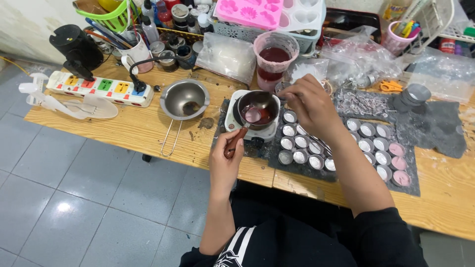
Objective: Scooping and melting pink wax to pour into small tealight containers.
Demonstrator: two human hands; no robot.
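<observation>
My left hand [225, 160] grips the brown wooden handle [234, 141] of a small dark melting pot [258, 110] that sits on a white electric hot plate [249, 129]. The pot holds dark red liquid wax. My right hand [309, 104] holds a metal spoon [258, 100] whose bowl dips into the pot. Just right of the pot, several small round metal cups [302, 143] stand in rows on a grey mat [435, 126]. A few cups at the right end [398, 163] hold pink wax.
An empty steel pan [185, 99] with a wire handle lies left of the hot plate. A multi-socket power strip [101, 89], a plastic measuring cup of red liquid [274, 59], pink silicone moulds [250, 12], plastic bags and orange scissors [391, 86] crowd the wooden table [143, 128].
</observation>
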